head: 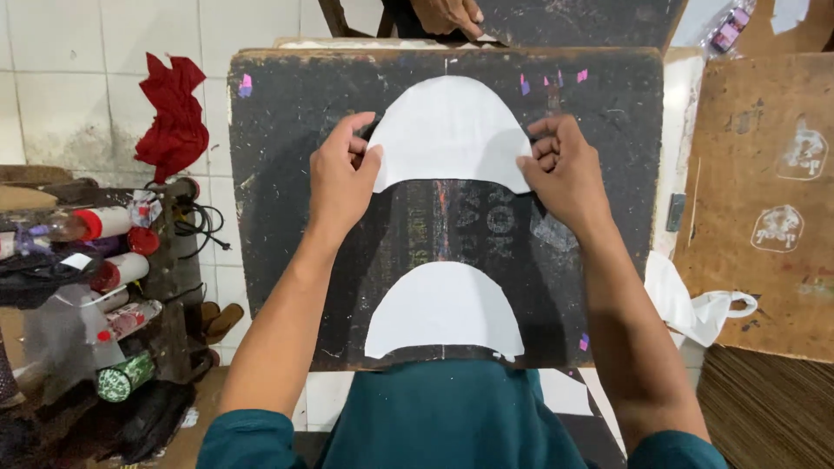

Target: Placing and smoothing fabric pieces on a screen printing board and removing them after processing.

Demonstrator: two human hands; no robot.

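While both hands are working at the far half of the dark work board (278, 260), the upper white cut piece (452, 130) is lying flat on that board, dome-shaped with its curved edge pointing away from the person. The left hand (340, 178) is pinching the piece's lower left corner, fingers curled narrow over the edge and thumb pressing on the white material. The right hand (565, 169) is gripping the lower right corner in the same manner, fingers bent tight against the edge. Both forearms are reaching across the board from teal sleeves at the bottom of the view.

A second white piece (443, 313) of similar dome shape is lying flat nearer the person, well apart from the first and untouched, its lower edge sitting close to the board's near edge. Small pink and purple scraps (552, 81) are sticking to the board near its far edge.

At the left, a red cloth (178, 117) is hanging against the tiled wall, above a cluttered shelf of cans and bottles (113, 269). At the right, a brown board (764, 200) is lying beside the work board, with a white plastic bag (695, 308) between them. Another person's hand (447, 16) is showing at the top edge, beyond the board; what it is holding cannot be told.
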